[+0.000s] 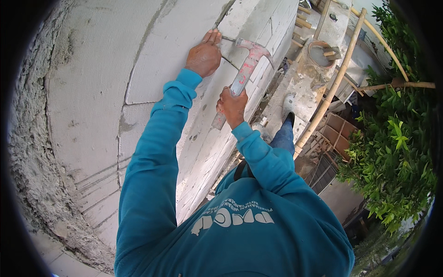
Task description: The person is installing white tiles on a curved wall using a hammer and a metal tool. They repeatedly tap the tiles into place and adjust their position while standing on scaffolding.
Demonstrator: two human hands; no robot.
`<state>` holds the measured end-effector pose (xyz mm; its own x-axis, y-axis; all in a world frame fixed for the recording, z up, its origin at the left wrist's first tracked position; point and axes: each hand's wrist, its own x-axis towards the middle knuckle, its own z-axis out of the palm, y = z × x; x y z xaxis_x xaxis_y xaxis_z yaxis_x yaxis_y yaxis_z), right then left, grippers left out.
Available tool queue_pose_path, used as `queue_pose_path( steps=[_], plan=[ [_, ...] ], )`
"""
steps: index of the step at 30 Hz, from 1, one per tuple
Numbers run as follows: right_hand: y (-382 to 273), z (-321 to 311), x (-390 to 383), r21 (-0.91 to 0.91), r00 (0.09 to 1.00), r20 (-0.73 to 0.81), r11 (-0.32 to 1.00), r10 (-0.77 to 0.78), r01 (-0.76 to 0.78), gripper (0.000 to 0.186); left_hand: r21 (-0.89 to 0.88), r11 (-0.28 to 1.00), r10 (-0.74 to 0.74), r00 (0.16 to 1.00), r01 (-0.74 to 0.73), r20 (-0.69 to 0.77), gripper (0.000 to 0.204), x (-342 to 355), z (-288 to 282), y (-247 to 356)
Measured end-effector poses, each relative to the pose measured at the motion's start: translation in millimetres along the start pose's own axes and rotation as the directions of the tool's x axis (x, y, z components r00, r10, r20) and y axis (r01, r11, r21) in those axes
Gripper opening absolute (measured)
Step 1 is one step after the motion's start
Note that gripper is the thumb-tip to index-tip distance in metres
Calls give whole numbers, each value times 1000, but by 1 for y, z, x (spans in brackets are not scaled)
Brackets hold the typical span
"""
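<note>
My left hand (203, 57) is up against the pale block wall (170, 60), its fingers together at a mortar joint. A thin dark nail (228, 39) juts out from the fingertips, pinched there; its far end is hidden behind the fingers. To the right, my right hand (233, 107) is wrapped round the lower handle of a worn claw hammer (245, 74) with flaking red paint. The hammer's striking face is at the nail's outer end, and its claw curves away from the wall. I cannot tell whether face and nail touch.
On my right, a mortar-stained plank (300, 85) bears my shoe (289, 104) and a round bucket (320, 54) with a trowel (331, 53) in it. Bamboo poles (333, 87) run alongside. Beyond them are leafy branches (383, 171) and a lower area with wooden panels.
</note>
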<state>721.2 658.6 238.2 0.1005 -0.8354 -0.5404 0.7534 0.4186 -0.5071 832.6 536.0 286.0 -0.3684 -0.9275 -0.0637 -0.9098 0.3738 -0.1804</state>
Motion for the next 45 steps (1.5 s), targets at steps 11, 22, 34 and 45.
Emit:
queue_pose_path(
  steps=[11,22,34,45],
  plan=[
    [-12,-9,12,-11,988,-101,993,-115,115,13,81,997,6,1000,-8,28,58,8,1,2],
    [-24,4,16,259,901,-286,879,-327,401,13,17,1000,-22,1000,22,7,54,4,6,-3],
    [3,-59,27,-389,993,28,914,-117,118,25,91,995,-45,998,41,51,53,7,2,-1],
    [-59,-252,83,-257,875,-472,932,109,-255,22,-547,819,-350,906,172,-239,41,11,-14,66]
  ],
)
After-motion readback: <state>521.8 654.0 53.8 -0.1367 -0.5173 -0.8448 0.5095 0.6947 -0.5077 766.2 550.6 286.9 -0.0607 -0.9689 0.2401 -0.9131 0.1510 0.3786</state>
